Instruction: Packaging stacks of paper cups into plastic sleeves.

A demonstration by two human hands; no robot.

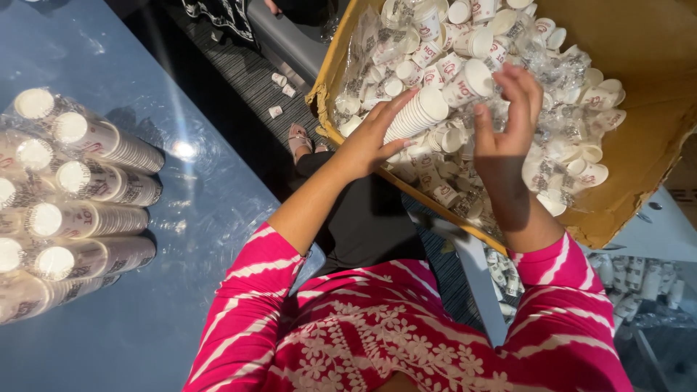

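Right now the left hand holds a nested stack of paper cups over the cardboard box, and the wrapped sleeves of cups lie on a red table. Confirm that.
Not quite: the table is blue, not red, as the head view shows. The rest stands: the left hand holds the nested stack of paper cups over the cardboard box, and the wrapped sleeves of cups lie on that table.

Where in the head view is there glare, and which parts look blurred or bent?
In the head view, glare sits on the blue table and whitens the tops of the wrapped cup stacks; the right hand looks slightly blurred; the cardboard box curves at the frame edge.
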